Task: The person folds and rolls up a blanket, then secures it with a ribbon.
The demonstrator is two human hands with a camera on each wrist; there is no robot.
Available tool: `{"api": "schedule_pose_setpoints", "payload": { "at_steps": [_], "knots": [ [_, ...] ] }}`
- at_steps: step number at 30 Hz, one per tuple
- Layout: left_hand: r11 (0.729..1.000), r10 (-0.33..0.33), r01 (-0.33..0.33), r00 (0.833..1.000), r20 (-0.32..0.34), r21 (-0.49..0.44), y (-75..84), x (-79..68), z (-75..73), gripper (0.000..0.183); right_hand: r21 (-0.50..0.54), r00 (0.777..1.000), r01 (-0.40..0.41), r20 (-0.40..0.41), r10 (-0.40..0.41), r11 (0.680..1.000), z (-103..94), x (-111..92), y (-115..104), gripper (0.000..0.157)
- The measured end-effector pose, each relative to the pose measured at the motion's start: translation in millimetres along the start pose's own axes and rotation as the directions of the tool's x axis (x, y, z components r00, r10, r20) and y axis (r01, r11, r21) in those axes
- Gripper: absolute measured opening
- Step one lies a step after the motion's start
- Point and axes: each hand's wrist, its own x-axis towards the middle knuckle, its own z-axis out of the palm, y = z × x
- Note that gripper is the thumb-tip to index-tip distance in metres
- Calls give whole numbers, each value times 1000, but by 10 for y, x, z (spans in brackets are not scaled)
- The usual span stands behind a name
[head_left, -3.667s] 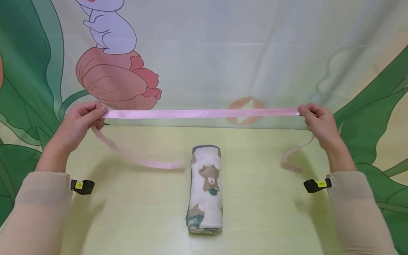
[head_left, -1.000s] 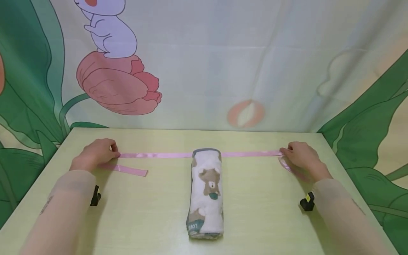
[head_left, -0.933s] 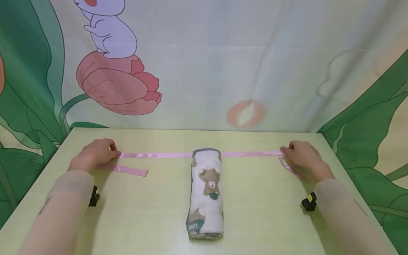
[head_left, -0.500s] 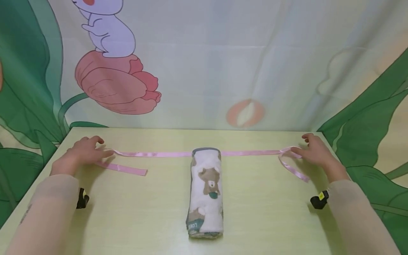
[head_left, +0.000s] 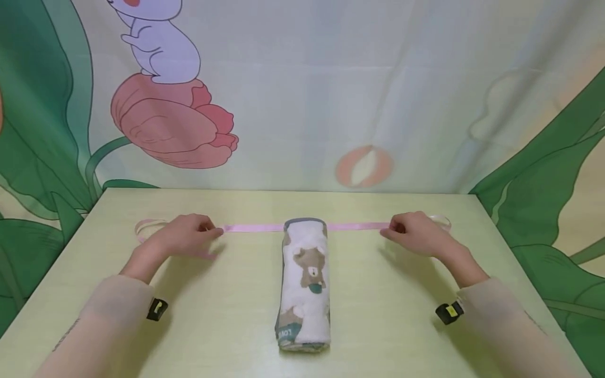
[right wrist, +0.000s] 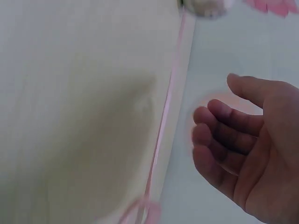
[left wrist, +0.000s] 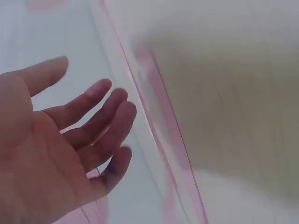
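Observation:
A rolled towel (head_left: 309,310) with a bear print lies lengthwise at the middle of the table. Its far end covers part of a pink ribbon (head_left: 255,228), which runs left and right beyond it. My left hand (head_left: 188,236) hovers above the ribbon's left part, left of the towel. In the left wrist view its fingers (left wrist: 100,130) are loosely bent and hold nothing, with the ribbon (left wrist: 166,102) beyond them. On the other side my right hand (head_left: 420,233) is over the ribbon's right part. The right wrist view shows relaxed, bare fingers (right wrist: 222,135) beside the ribbon (right wrist: 166,107).
Behind the pale table (head_left: 227,315) hangs a printed curtain (head_left: 293,105), close along the far edge. Curled ribbon ends show past both hands, a left loop (head_left: 138,228) and a right loop (head_left: 446,220). Table surface extends on both sides of the towel.
The ribbon, earlier stretched in the air between both hands, was lowered to the table and let go at both ends. Both hands have since moved inward, towards the towel. The towel stays put.

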Motion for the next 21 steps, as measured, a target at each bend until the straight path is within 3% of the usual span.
{"api": "schedule_pose_setpoints", "payload": {
  "at_steps": [6, 12, 17, 21],
  "knots": [
    [982, 96, -82, 993, 74, -169, 526, -54, 323, 50, 207, 983, 78, 149, -110, 975, 339, 54, -478, 29],
    [967, 117, -86, 986, 117, -240, 905, -100, 688, 41, 359, 974, 75, 174, -145, 930, 611, 42, -808, 39],
    [978, 77, -56, 993, 95, -200, 1054, -85, 844, 50, 464, 984, 10, 153, -91, 886, 793, 38, -918, 47],
    [970, 60, -37, 994, 87, -241, 1072, -63, 897, 51, 530, 985, -59, 170, -38, 846, 891, 35, -959, 61]
  ]
}}
